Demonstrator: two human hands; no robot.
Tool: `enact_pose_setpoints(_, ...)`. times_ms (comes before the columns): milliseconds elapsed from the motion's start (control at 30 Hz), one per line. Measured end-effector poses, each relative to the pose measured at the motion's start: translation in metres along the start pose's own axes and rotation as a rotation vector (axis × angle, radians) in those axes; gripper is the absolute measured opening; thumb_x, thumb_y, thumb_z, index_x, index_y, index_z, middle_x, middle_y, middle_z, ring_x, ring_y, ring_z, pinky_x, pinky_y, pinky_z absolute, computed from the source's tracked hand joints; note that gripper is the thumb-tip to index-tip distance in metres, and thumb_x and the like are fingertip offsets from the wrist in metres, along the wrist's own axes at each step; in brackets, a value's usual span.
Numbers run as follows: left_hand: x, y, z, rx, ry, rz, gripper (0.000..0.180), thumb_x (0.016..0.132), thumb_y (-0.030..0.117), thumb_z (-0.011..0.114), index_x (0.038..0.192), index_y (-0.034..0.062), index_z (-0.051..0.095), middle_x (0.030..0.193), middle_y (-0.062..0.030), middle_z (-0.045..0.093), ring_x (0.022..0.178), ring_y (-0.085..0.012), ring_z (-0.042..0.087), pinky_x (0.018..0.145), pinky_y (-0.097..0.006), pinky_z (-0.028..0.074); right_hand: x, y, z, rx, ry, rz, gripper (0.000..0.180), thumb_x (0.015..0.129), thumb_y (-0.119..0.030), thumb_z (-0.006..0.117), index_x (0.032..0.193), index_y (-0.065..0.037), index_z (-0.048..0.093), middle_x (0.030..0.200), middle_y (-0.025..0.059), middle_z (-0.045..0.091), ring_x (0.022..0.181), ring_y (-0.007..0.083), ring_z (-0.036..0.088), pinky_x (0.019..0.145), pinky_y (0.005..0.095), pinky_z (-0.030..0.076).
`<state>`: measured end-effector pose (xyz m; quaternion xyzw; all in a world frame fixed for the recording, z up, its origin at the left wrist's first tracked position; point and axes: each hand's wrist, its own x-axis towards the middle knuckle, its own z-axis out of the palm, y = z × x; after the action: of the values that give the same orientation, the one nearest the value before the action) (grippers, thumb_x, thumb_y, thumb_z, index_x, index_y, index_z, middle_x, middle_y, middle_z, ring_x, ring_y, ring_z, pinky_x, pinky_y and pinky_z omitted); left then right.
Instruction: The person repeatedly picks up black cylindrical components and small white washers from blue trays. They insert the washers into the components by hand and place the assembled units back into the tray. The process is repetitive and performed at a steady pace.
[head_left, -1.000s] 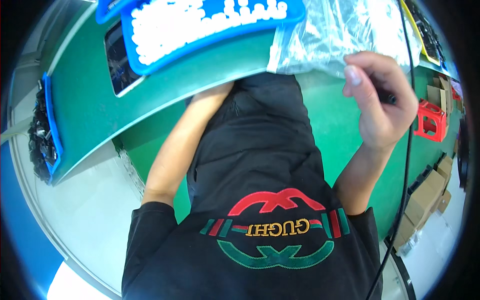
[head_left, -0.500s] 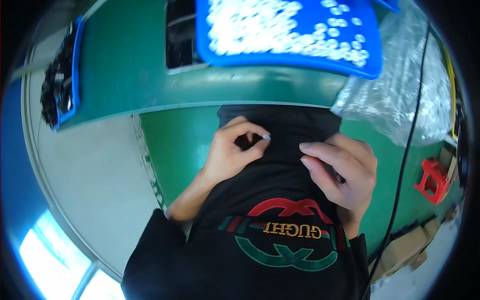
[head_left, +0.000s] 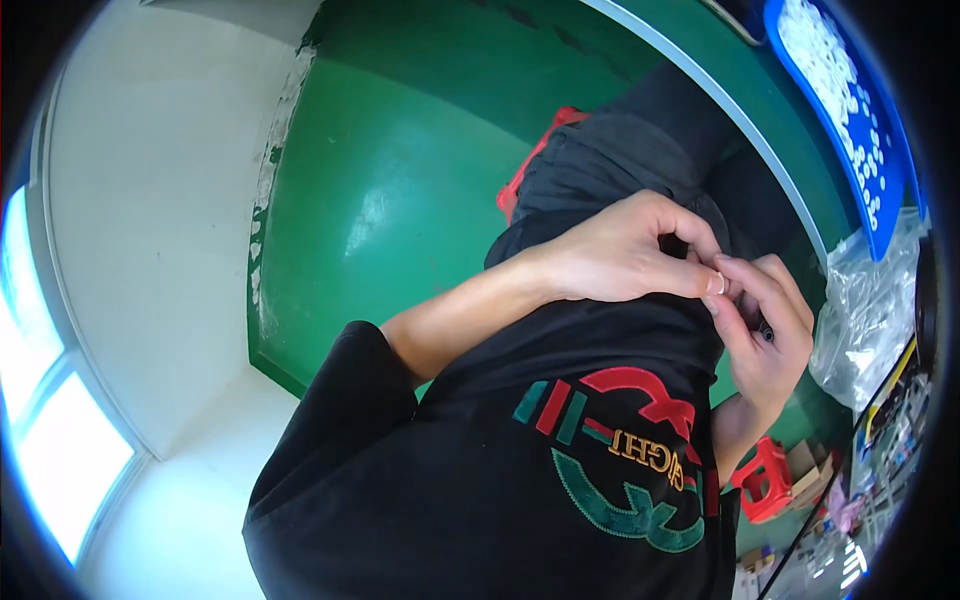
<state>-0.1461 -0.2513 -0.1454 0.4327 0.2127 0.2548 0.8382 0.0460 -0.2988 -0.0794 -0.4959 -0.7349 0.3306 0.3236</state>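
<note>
My left hand [head_left: 640, 250] is closed in a pinch at my front, over the lap. A tiny white piece [head_left: 718, 284] shows at its thumb and fingertip; its exact shape is too small to tell. Close against it, my right hand [head_left: 770, 330] has thumb and forefinger drawn together, the fingertips of both hands meeting. Within the curled fingers of the right hand a small dark round part [head_left: 767, 332] peeks out. Whether the right fingertips also grip the white piece cannot be made out.
A blue tray [head_left: 877, 225] of many small white ring-like pieces sits on the green table [head_left: 745, 60] at upper right. Below it hangs clear plastic sheeting [head_left: 865, 320]. A red stool [head_left: 762, 480] stands at lower right, beside cartons. Another red edge [head_left: 510, 190] shows by my leg.
My view has swung left, so the tray and table now lie at upper right. The two hands, apart before, have come together at the fingertips.
</note>
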Motion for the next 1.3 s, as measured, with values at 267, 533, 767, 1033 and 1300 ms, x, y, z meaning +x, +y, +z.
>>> enact_pose_setpoints(267, -0.012, 0.006, -0.005, 0.152, -0.034, 0.029, 0.034, 0.087, 0.016, 0.069, 0.117, 0.0039, 0.060, 0.086, 0.0014, 0.053, 0.079, -0.0073, 0.049, 0.071, -0.023, 0.040, -0.002, -0.002, -0.002, 0.033, 0.147, 0.006, 0.033, 0.070, 0.005, 0.081, 0.101, -0.001, 0.071, 0.075, 0.0027, 0.061, 0.057, 0.0059, 0.047, 0.046, 0.0210, 0.029)
enact_pose_setpoints(533, 0.010, 0.037, 0.002, 0.441, -0.153, -0.133, 0.050, 0.068, 0.014, 0.052, 0.115, -0.0037, 0.055, 0.102, -0.0112, 0.051, 0.092, -0.0198, 0.051, 0.087, -0.031, 0.040, -0.045, 0.014, -0.055, 0.056, 0.677, 0.011, 0.030, 0.070, 0.001, 0.082, 0.098, 0.001, 0.072, 0.071, 0.0035, 0.061, 0.052, 0.0058, 0.044, 0.047, 0.0220, 0.029)
enact_pose_setpoints(767, 0.033, 0.092, 0.028, 0.420, -0.192, 0.061, 0.059, 0.059, 0.000, 0.088, 0.110, -0.0038, 0.059, 0.093, -0.0189, 0.067, 0.089, -0.0292, 0.066, 0.081, -0.036, 0.051, -0.067, 0.025, -0.059, 0.483, 0.947, 0.039, 0.031, 0.078, 0.000, 0.078, 0.107, 0.001, 0.067, 0.080, 0.0038, 0.061, 0.056, 0.0061, 0.047, 0.052, 0.0216, 0.036)
enact_pose_setpoints(1033, 0.132, 0.160, 0.011, 0.676, -0.292, 0.334, 0.059, 0.066, 0.027, 0.090, 0.110, 0.0011, 0.060, 0.088, -0.0127, 0.064, 0.078, -0.0238, 0.060, 0.065, -0.033, 0.048, -0.032, 0.028, -0.063, 0.596, 0.832, 0.056, 0.025, 0.081, 0.003, 0.072, 0.105, -0.003, 0.071, 0.095, 0.0062, 0.065, 0.052, 0.0048, 0.042, 0.049, 0.0217, 0.036)
enact_pose_setpoints(1300, 0.208, 0.210, 0.017, 0.803, -0.140, 0.392, 0.063, 0.072, 0.023, 0.088, 0.121, -0.0018, 0.057, 0.103, -0.0152, 0.060, 0.093, -0.0263, 0.062, 0.082, -0.038, 0.054, 0.003, 0.041, -0.111, 0.746, 0.716, -0.029, 0.028, 0.084, 0.001, 0.072, 0.111, -0.004, 0.071, 0.104, 0.0066, 0.062, 0.057, 0.0056, 0.044, 0.053, 0.0209, 0.037)
